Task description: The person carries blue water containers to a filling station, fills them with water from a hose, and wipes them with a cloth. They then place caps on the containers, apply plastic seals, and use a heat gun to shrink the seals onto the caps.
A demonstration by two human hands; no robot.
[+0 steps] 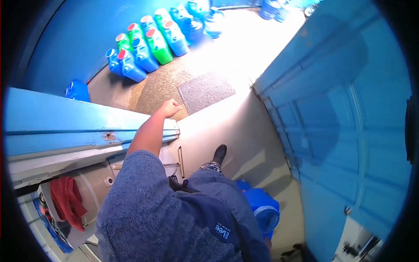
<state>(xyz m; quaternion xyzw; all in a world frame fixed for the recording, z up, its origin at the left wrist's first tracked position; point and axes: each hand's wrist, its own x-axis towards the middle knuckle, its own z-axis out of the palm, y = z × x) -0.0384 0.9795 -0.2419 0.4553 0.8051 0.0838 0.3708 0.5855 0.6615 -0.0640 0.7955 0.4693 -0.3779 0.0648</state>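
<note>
My left arm reaches forward past the end of the light blue door frame. At its end, my left hand has its fingers curled in, with nothing visible in them, above the brown mat. Beside my right hip is a blue container with a round, pale-rimmed end, partly hidden by my shirt. Only a small patch of skin of my right hand shows at the container's lower edge; its fingers are hidden.
Several blue and green jugs with red or white caps stand along the blue wall. Large clear-blue bottles are beside them. A blue panelled door is on the right. A red cloth hangs at the lower left.
</note>
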